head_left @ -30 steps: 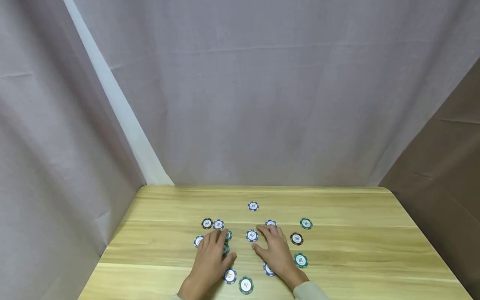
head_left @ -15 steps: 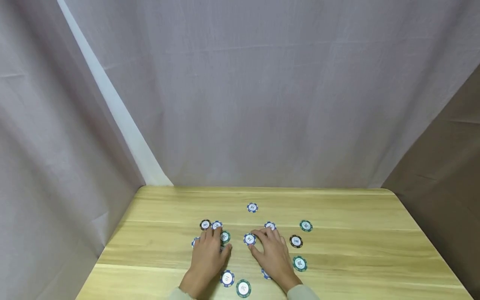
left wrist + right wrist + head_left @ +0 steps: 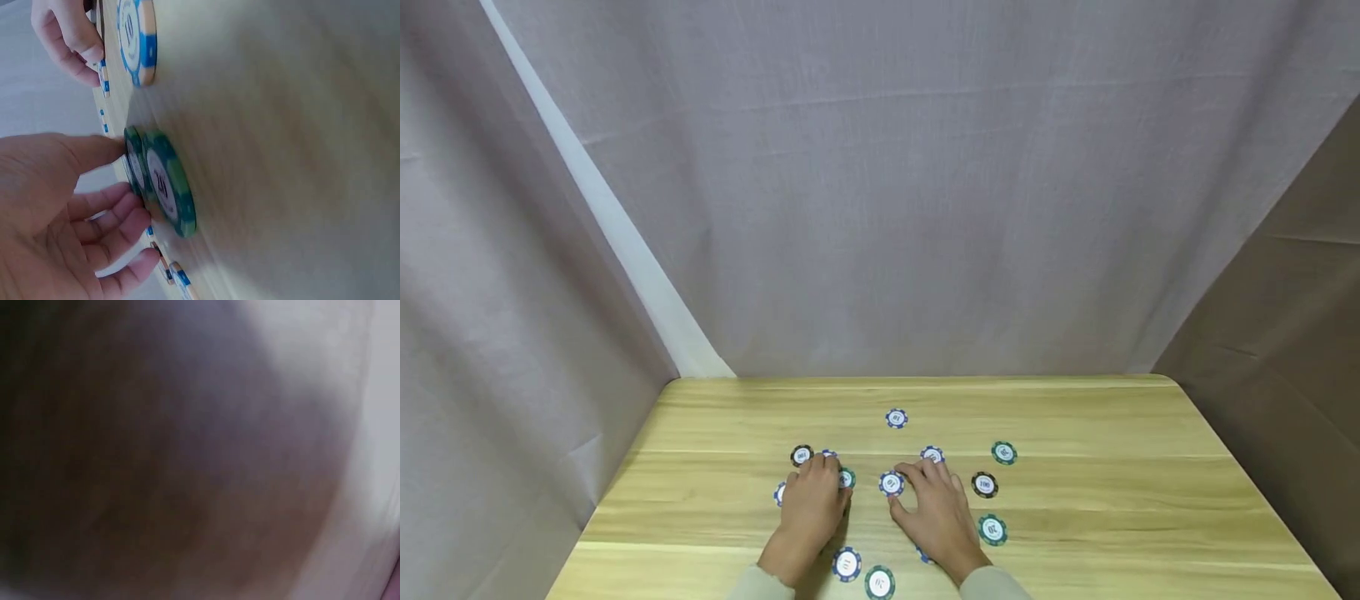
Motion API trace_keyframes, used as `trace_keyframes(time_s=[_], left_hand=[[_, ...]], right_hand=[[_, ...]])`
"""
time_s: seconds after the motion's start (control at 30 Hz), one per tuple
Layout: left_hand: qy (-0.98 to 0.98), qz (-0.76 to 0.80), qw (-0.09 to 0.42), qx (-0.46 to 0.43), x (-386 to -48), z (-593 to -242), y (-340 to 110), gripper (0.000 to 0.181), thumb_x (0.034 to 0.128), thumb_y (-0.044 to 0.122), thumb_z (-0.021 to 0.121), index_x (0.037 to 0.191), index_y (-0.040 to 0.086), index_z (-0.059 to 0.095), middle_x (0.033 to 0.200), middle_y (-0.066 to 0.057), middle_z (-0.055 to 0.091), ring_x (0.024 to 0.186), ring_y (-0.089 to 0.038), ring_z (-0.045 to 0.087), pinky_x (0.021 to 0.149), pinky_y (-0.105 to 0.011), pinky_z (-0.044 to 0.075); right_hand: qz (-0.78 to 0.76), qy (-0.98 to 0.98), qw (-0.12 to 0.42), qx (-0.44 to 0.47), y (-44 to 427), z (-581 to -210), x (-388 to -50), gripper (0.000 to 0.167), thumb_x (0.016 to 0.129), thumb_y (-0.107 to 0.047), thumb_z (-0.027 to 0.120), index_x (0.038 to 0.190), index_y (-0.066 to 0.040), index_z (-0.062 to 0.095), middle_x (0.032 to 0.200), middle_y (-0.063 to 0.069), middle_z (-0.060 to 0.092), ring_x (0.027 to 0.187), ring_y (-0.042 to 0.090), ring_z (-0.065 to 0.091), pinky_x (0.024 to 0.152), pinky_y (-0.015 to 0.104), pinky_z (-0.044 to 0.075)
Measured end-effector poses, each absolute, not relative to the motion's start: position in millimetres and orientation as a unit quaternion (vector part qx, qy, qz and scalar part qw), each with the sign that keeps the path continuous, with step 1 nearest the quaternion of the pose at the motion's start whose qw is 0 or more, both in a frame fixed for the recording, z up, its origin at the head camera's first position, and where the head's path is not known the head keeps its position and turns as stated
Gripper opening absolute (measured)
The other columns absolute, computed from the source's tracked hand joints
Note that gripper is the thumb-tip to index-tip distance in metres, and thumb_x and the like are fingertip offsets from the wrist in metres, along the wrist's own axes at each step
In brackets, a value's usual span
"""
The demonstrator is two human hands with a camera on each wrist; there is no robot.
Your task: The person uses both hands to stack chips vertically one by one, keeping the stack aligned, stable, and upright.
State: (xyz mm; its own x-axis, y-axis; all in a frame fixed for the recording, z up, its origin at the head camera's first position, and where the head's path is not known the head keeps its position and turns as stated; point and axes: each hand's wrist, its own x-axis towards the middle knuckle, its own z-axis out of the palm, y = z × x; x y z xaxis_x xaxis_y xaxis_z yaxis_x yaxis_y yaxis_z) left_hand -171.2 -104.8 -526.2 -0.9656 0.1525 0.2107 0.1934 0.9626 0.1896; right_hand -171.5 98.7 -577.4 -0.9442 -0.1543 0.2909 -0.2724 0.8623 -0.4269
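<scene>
In the head view my left hand [image 3: 809,510] lies over several poker chips left of centre. Its thumb and fingertips pinch the edge of a green poker chip [image 3: 847,478]; the left wrist view shows that chip lying behind another green chip [image 3: 169,184], which the fingers also come close to. My right hand [image 3: 937,518] pinches a blue poker chip [image 3: 891,483] marked 10 between thumb and index finger, flat on the table. Another blue chip [image 3: 932,455] sits just beyond its fingers. The right wrist view is too dark and blurred to show its hold.
Black chips marked 100 lie at left [image 3: 802,456] and right [image 3: 985,485]. Green chips [image 3: 992,530] [image 3: 1004,453] are on the right. Nearer me are a blue chip [image 3: 847,564] and a green chip [image 3: 880,582]. One blue chip [image 3: 897,418] lies farther back. Grey curtains [image 3: 880,208] hang behind the wooden table [image 3: 1112,433].
My right thumb and index finger have closed on the blue chip at the centre. My left fingers have drawn in around a green chip. The head view has shifted slightly.
</scene>
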Motion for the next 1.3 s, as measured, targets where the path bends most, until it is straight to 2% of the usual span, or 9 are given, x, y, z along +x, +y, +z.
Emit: trace_keyframes(time_s=[0.13,0.3,0.43,0.57,0.87,1.07,1.3], left_hand=[[-0.985,-0.108,0.074,-0.11,-175.4,-524.3,-104.2,0.031,0.0878,0.026,0.086,0.105,0.004,0.071,0.102,-0.011,0.069,0.1,-0.031,0.068,0.083,-0.054,0.058],[-0.979,-0.105,0.063,-0.164,-180.0,-526.7,-104.5,0.033,0.0885,0.026,0.084,0.102,-0.001,0.07,0.095,-0.01,0.067,0.09,-0.027,0.068,0.08,-0.045,0.061],[-0.977,-0.088,0.052,-0.187,-184.1,-526.8,-109.0,0.038,0.0823,0.029,0.08,0.098,-0.004,0.068,0.092,-0.011,0.065,0.086,-0.025,0.066,0.079,-0.041,0.062],[-0.976,-0.091,0.039,-0.194,-185.5,-527.0,-110.1,0.04,0.0745,0.031,0.078,0.093,-0.002,0.065,0.088,-0.01,0.063,0.079,-0.023,0.063,0.072,-0.04,0.062],[-0.975,-0.127,0.022,-0.18,-189.3,-524.8,-112.4,0.039,0.0738,0.027,0.077,0.1,0.0,0.066,0.094,-0.008,0.064,0.077,-0.015,0.057,0.069,-0.035,0.059],[-0.97,-0.151,0.028,-0.186,-188.4,-527.6,-103.3,0.033,0.0725,0.027,0.077,0.095,0.004,0.069,0.089,-0.002,0.061,0.072,-0.011,0.053,0.063,-0.031,0.055],[-0.955,-0.199,0.033,-0.217,-188.7,-533.7,-85.7,0.034,0.0735,0.027,0.078,0.099,0.005,0.074,0.089,0.001,0.064,0.072,-0.008,0.058,0.066,-0.026,0.055]], right_hand=[[0.232,-0.959,0.123,0.106,102.4,-576.5,-171.4,0.041,0.089,-0.042,0.076,0.125,-0.024,0.073,0.11,-0.01,0.06,0.094,0.009,0.047,0.074,0.027,0.035],[0.223,-0.961,0.127,0.106,108.0,-577.6,-169.4,0.039,0.089,-0.042,0.077,0.123,-0.025,0.073,0.108,-0.012,0.059,0.094,0.008,0.047,0.075,0.027,0.035],[0.228,-0.959,0.122,0.114,106.6,-578.3,-168.9,0.039,0.09,-0.042,0.076,0.125,-0.024,0.072,0.107,-0.013,0.058,0.093,0.007,0.046,0.075,0.026,0.034],[0.225,-0.961,0.117,0.107,106.0,-578.1,-165.5,0.038,0.09,-0.043,0.076,0.124,-0.026,0.072,0.106,-0.014,0.058,0.093,0.006,0.045,0.077,0.027,0.035],[0.22,-0.961,0.123,0.109,104.3,-577.1,-169.4,0.037,0.092,-0.042,0.076,0.124,-0.026,0.072,0.103,-0.014,0.057,0.091,0.006,0.046,0.078,0.028,0.036],[0.216,-0.964,0.119,0.104,108.3,-578.8,-167.7,0.036,0.091,-0.042,0.076,0.123,-0.027,0.072,0.103,-0.015,0.057,0.095,0.007,0.047,0.083,0.031,0.039],[0.229,-0.962,0.11,0.103,111.8,-581.9,-165.1,0.034,0.091,-0.043,0.077,0.121,-0.027,0.073,0.084,-0.022,0.043,0.086,0.004,0.039,0.076,0.027,0.031]])
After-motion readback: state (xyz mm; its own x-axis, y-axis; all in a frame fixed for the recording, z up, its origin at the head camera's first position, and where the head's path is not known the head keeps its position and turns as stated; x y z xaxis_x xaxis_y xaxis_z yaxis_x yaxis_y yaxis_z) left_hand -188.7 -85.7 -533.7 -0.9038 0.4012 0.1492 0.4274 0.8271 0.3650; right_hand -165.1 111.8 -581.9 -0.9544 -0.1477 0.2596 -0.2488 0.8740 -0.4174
